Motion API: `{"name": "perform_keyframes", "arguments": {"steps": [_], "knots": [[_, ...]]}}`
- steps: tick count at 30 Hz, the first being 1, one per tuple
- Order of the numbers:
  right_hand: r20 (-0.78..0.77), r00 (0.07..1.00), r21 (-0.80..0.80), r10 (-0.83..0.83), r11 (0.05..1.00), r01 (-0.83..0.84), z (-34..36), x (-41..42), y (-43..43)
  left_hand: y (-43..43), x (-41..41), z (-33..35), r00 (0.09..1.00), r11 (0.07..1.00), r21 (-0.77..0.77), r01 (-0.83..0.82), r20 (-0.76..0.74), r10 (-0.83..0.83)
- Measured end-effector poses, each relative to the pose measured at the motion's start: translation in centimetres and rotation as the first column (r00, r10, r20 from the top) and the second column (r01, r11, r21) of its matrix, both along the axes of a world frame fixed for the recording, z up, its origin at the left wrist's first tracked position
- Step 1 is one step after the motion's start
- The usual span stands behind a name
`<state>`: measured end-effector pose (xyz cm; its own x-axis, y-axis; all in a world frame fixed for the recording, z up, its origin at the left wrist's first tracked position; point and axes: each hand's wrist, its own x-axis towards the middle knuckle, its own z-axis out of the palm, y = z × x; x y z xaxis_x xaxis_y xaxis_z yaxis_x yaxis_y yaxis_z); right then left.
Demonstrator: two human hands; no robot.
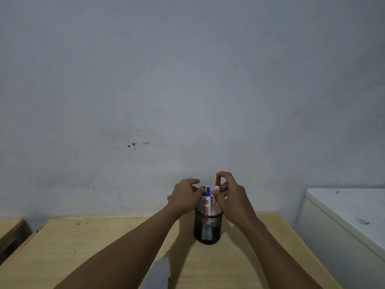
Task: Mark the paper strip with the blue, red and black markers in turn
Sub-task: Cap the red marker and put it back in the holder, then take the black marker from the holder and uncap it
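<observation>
**Two hands reaching over a mesh cup of markers**

Head view: Two bare forearms are stretching forward over a pale wooden worktop [87, 247] that is standing against a plain grey wall [187, 80]. A black mesh pen cup [208, 228] is standing upright near the worktop's far edge, holding the markers. The right hand [231, 195] is pinching the red marker [218, 183] between thumb and fingers, with its red cap rising above the others and its lower barrel hidden behind the hand. The blue marker [208, 192] is standing in the cup between the two hands. The left hand [185, 195] is hovering with fingers loosely curled and apart, gripping nothing, and is partly covering the black marker [202, 189], of which only a dark tip is showing. Red lettering is running down the white barrels but is too blurred to read. At the bottom edge, a pale grey strip [159, 274], likely the paper, is lying between the forearms, cut off by the frame. A white cabinet [343, 215] is standing to the right, and a darker piece of furniture [10, 232] is cut off at the left.
</observation>
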<state>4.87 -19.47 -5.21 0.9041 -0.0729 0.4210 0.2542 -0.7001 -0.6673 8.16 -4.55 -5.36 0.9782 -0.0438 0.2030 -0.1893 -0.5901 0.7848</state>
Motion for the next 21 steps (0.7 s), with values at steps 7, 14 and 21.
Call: {"name": "perform_keyframes", "arguments": {"steps": [7, 14, 21], "knots": [[-0.079, 0.995, -0.167, -0.058, 0.985, 0.044, -2.1, 1.1, -0.1, -0.7, 1.6, -1.6, 1.000, 0.998, -0.069, -0.005, 0.026, 0.007], [0.033, 0.993, -0.066, -0.115, 0.991, 0.117, -0.8, -0.2, 0.3, 0.2, 0.5, 0.3, 0.991, 0.981, -0.187, -0.058, 0.106, 0.079], [-0.071, 0.977, 0.253, 0.202, 0.951, -0.178, 3.7, -4.1, 3.6, 5.6, -5.1, 7.5, 0.989, 0.760, -0.647, -0.061, 0.064, 0.133]]}}
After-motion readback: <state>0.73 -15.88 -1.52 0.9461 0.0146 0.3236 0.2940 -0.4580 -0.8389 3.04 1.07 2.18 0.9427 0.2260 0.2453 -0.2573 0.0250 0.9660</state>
